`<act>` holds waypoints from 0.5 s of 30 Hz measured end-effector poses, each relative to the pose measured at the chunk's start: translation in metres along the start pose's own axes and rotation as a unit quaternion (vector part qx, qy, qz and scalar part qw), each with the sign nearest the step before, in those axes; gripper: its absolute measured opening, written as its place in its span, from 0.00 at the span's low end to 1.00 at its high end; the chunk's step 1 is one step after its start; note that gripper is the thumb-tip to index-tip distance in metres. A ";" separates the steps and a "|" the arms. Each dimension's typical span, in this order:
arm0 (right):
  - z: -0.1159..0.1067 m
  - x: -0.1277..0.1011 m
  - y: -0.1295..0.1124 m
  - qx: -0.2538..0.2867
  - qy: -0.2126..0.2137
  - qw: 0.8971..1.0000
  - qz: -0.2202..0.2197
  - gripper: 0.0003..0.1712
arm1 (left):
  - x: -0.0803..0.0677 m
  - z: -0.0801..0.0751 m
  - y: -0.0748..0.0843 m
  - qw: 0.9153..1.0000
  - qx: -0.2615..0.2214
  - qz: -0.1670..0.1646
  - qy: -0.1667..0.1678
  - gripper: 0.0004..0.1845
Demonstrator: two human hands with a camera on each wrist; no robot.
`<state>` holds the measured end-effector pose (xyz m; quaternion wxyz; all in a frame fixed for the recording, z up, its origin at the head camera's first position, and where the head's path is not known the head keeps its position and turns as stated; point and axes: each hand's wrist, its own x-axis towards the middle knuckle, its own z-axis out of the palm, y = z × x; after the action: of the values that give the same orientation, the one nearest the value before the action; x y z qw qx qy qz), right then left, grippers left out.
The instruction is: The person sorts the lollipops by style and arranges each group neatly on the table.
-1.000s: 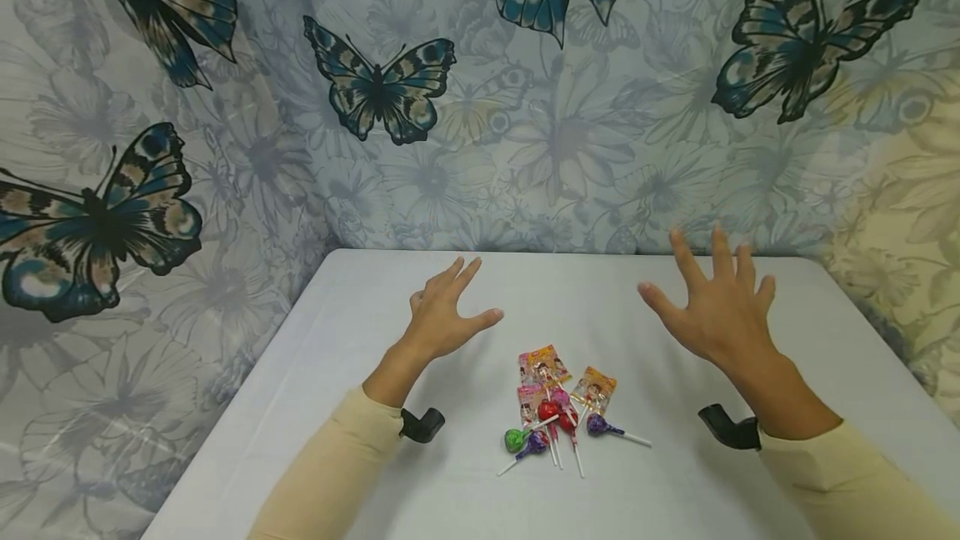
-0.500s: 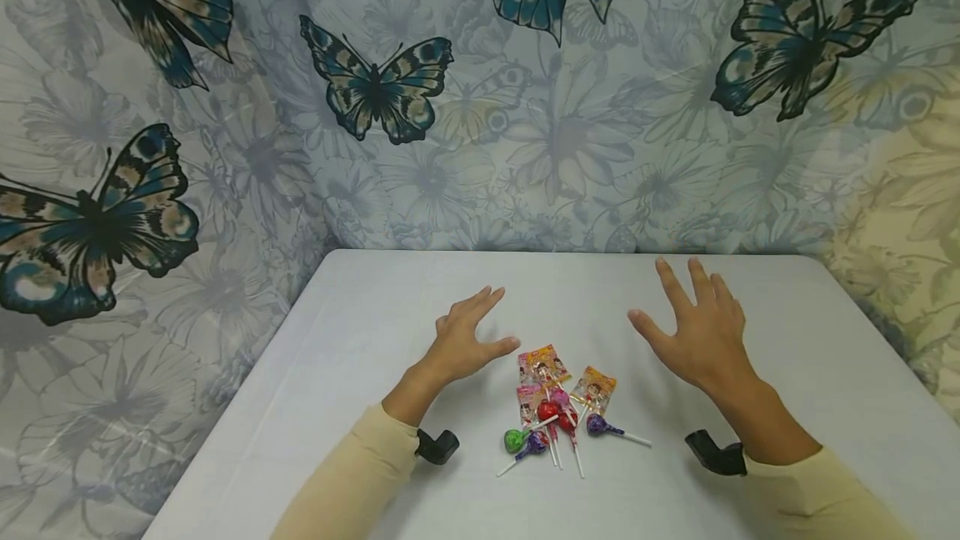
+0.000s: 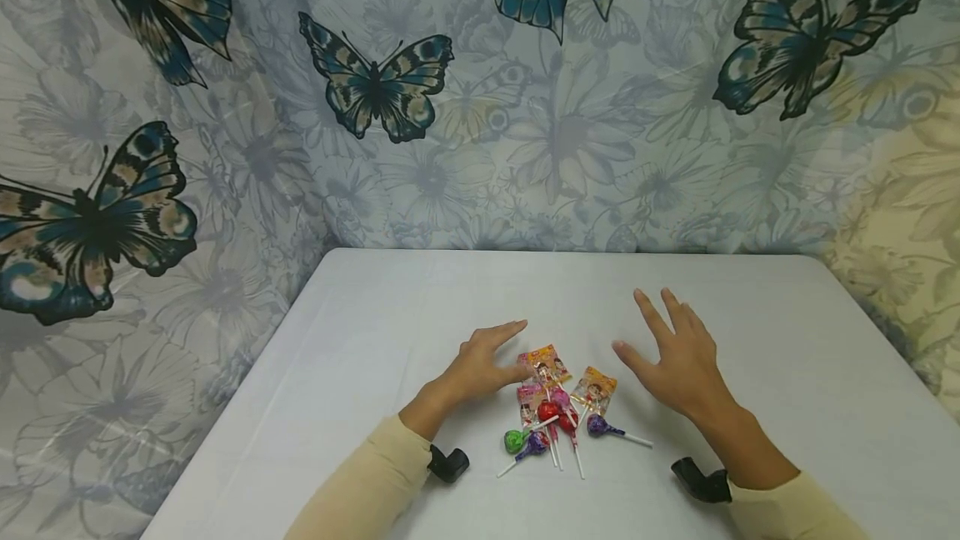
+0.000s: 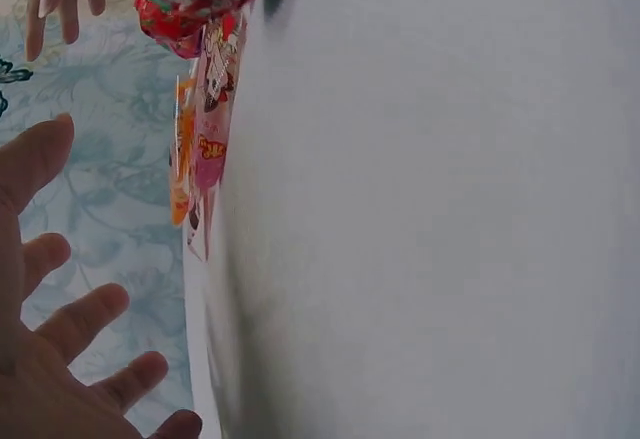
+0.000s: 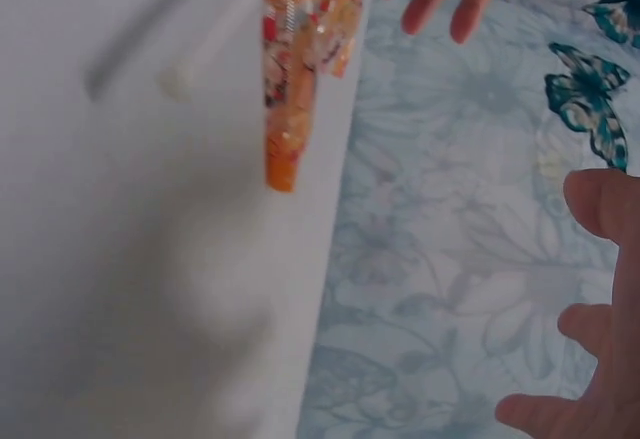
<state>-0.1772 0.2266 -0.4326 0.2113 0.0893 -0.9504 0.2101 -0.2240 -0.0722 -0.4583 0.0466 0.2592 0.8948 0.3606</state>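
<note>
A small pile of sweets lies on the white table. It has a green lollipop, two red lollipops, a pink one, and a purple lollipop whose white stick points right. Small printed packets, among them an orange packet and a pink packet, lie behind and under them. My left hand is spread just left of the pile, its thumb overlapping the rear packets in the head view. My right hand hovers right of the pile, fingers spread. Both hands hold nothing.
A cloth with a butterfly print hangs behind the table and along its left side. Black wrist cameras, one on the left wrist and one on the right, stick out inward above the table.
Both hands have come down and inward toward the sweets, the left moving right and the right moving left. The sweets stay where they were.
</note>
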 end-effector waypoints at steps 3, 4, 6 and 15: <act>0.006 -0.005 0.000 0.011 -0.009 1.000 -0.001 0.47 | 0.000 0.006 -0.001 1.000 -0.002 0.002 -0.005 0.38; 0.008 -0.006 0.000 0.014 -0.010 1.000 -0.004 0.47 | 0.000 0.008 -0.002 1.000 -0.004 0.002 -0.006 0.38; 0.012 -0.008 0.000 0.016 -0.015 1.000 -0.007 0.47 | 0.002 0.011 -0.002 1.000 0.000 0.005 -0.007 0.38; 0.023 -0.015 0.000 0.052 -0.055 0.997 0.001 0.47 | 0.006 0.021 -0.002 1.000 0.022 0.017 0.004 0.36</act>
<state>-0.1721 0.2183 -0.4579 0.1541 0.1109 -0.9484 0.2541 -0.2243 -0.0573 -0.4745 0.0315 0.2743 0.8979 0.3428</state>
